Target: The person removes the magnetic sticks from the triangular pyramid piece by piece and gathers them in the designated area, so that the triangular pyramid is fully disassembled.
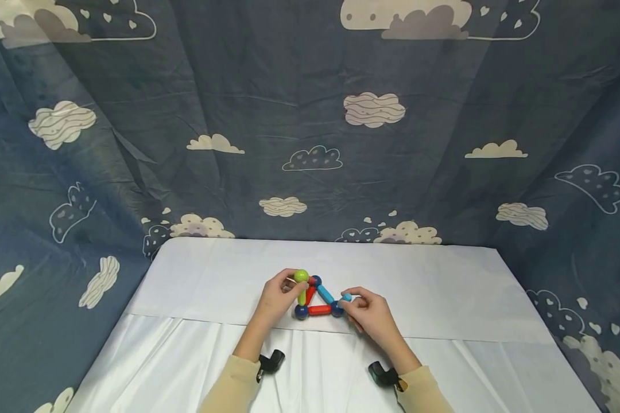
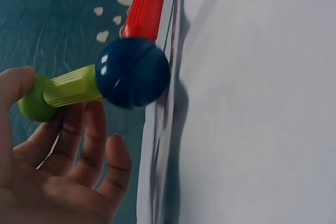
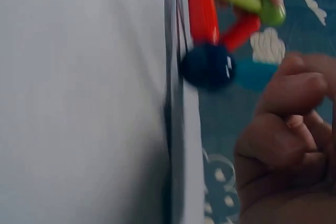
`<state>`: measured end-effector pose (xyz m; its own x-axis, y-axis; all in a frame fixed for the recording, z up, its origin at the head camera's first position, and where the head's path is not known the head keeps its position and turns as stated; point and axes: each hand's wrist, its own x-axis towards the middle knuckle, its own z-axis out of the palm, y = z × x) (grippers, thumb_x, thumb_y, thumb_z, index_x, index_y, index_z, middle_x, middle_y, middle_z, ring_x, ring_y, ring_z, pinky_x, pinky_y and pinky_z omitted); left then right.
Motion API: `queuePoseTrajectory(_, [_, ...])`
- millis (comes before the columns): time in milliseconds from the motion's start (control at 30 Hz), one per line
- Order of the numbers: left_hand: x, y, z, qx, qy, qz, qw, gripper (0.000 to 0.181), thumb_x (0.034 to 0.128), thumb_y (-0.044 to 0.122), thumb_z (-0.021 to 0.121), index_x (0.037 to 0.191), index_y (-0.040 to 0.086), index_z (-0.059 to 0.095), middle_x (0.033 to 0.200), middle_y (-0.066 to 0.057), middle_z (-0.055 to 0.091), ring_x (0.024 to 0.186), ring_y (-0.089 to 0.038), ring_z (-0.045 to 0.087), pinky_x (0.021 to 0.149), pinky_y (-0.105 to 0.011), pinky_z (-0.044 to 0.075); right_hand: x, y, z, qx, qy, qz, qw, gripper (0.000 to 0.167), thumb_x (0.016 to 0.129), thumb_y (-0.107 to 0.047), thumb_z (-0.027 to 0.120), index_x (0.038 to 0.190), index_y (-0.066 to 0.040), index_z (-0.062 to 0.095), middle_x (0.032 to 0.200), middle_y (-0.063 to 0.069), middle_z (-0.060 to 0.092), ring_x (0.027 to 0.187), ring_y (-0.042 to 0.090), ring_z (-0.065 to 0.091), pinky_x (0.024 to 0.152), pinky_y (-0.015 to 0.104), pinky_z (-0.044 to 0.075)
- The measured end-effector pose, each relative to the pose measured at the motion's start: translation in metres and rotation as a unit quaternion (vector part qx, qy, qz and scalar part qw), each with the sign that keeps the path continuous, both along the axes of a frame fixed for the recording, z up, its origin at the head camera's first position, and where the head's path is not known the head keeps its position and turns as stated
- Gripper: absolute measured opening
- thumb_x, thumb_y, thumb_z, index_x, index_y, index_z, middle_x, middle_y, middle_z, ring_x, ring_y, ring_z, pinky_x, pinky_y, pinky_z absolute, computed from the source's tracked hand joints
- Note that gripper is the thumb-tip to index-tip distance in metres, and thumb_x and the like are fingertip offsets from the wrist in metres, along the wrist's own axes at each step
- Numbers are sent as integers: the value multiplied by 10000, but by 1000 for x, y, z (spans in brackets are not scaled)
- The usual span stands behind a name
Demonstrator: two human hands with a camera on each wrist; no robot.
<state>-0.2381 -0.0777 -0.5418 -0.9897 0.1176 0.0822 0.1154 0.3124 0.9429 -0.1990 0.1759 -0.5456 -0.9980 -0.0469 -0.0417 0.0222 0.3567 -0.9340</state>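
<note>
Dark blue balls (image 1: 301, 311) (image 2: 133, 72) (image 3: 208, 67), red rods (image 1: 319, 310) (image 2: 144, 12) (image 3: 203, 14) and a light blue rod (image 1: 325, 294) are joined in a triangle. From its left ball a green rod (image 1: 302, 297) (image 2: 72, 86) rises to a green ball (image 1: 301, 276) (image 2: 37, 98) (image 3: 272, 12), which my left hand (image 1: 277, 296) (image 2: 73, 166) grips by thumb and fingers. At the right ball, my right hand (image 1: 371, 314) (image 3: 289, 135) pinches another light blue piece (image 1: 347, 297) (image 3: 254, 74), its far end hidden by the fingers.
White cloth (image 1: 212, 281) (image 2: 257, 98) (image 3: 79, 98) covers the table. Behind and beside it hangs a dark blue curtain (image 1: 258, 74) with pale clouds. Black wrist devices (image 1: 271, 362) (image 1: 383, 374) sit by both sleeves.
</note>
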Motion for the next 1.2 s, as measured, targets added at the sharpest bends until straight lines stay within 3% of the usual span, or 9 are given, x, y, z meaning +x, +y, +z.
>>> queuePoseTrajectory(100, [-4,-6,-2,0,39,154,9999,383,1003,273,734,1354,135,669,1089,-95,717,883,-127,636,695,-221,526,-1,12,1,732,247,-28,9970,210,931,-190,815,1122,-115,769,707,-3,603,512,116,494,475,217,379])
queuePoseTrajectory(233, [-8,-13,-3,-165,105,290,9994,421,1025,259,700,1421,132,634,1168,-115,715,928,-163,658,722,-241,535,-3,26,2,1335,203,149,9907,157,918,-179,825,1052,-115,771,758,3,628,583,133,524,518,208,408])
queuePoseTrajectory(400, [-12,-19,-4,-725,219,504,9959,395,1028,300,706,1381,124,679,1250,-90,733,1038,-196,687,873,-344,586,-4,39,3,1904,-115,456,9806,103,905,-191,827,956,-131,761,752,-9,613,685,151,529,583,225,414])
queuePoseTrajectory(633, [-13,-23,-8,-1287,285,496,9900,369,1009,279,733,1345,129,712,1259,-87,746,1177,-287,693,1062,-507,534,-4,46,4,2570,-231,905,9619,150,872,-244,869,869,-182,733,713,-32,557,707,137,506,623,242,376])
queuePoseTrajectory(767, [-10,-25,-12,-1648,217,434,9851,349,996,260,745,1318,127,735,1332,-98,736,1302,-329,643,1150,-523,479,-2,49,7,2647,-390,1097,9573,183,859,-233,885,900,-180,715,697,-29,532,682,132,497,617,250,360])
queuePoseTrajectory(933, [-9,-21,-15,-1796,468,341,9820,338,987,263,756,1306,152,752,1334,-67,747,1262,-319,637,1111,-556,466,-3,54,13,2544,-308,1123,9601,258,868,-294,879,1039,-156,746,729,-25,536,692,134,488,619,253,369])
queuePoseTrajectory(1033, [-7,-15,-16,-1836,559,304,9809,335,981,278,763,1304,190,757,1326,-39,754,1225,-299,641,1076,-572,451,-7,52,21,2397,70,843,9672,277,916,-306,835,1119,-137,755,777,-22,573,743,140,519,642,244,418])
queuePoseTrajectory(1200, [-4,-9,-17,-1779,586,104,9822,335,969,274,780,1298,212,763,1311,-19,762,1218,-290,654,1103,-593,445,-19,36,32,2079,794,397,9741,269,948,-239,805,1171,-98,752,920,-7,707,867,149,615,788,255,543])
